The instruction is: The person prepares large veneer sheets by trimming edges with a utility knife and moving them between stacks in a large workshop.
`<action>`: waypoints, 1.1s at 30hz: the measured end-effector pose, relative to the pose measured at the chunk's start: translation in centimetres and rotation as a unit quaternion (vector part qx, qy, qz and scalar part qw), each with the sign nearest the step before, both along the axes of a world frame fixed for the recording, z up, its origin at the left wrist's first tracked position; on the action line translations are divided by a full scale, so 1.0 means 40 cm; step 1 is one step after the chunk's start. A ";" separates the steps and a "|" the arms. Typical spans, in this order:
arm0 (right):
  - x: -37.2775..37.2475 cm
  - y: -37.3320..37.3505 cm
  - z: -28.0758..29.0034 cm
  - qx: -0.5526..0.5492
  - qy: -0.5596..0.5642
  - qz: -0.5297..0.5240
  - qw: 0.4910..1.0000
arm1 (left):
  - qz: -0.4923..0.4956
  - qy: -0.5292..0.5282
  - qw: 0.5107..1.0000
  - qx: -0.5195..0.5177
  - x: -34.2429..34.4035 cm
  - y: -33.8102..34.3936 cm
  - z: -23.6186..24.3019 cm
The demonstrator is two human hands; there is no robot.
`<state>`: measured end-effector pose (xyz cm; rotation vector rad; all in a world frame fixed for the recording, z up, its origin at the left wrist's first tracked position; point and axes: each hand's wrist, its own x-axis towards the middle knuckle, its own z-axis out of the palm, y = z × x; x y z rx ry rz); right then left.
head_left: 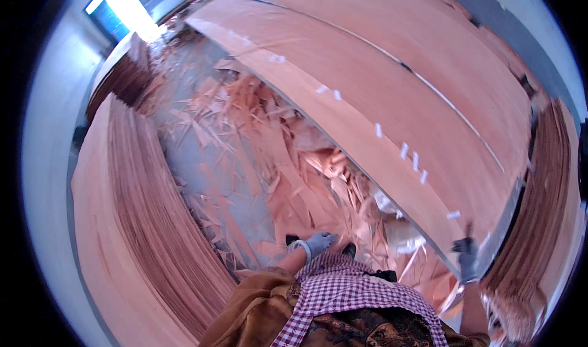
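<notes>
A large veneer sheet (380, 71) with short white tape strips lies on a raised surface, a long thin pale rod (343, 32) with dark sections across it. My right hand (465, 255), in a dark grey glove, is at the sheet’s near right corner; it is blurred, and I cannot make out whether it grips anything. My left hand (318, 243), in a light grey glove, hangs over the floor in front of my checked apron (355, 292), its fingers apart and holding nothing.
Torn veneer scraps (257, 126) cover much of the floor (202, 139). Thick veneer stacks stand at left (135, 206), back left (122, 71) and right (533, 206). A bright doorway (128, 13) is at the far left, beside a white wall (52, 151).
</notes>
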<state>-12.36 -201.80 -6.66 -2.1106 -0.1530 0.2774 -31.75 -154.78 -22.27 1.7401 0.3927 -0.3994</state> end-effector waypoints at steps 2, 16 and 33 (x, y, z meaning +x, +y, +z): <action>-0.005 0.283 -0.040 -0.008 0.007 0.101 0.995 | 0.112 0.037 0.993 -0.029 0.017 0.093 0.117; -0.142 1.439 -0.141 -0.004 0.134 0.465 0.875 | 0.195 0.196 0.944 0.180 -0.742 0.731 0.028; 0.528 2.623 0.033 -0.210 -0.324 0.292 0.875 | 0.383 0.136 0.904 0.130 -0.520 1.672 0.101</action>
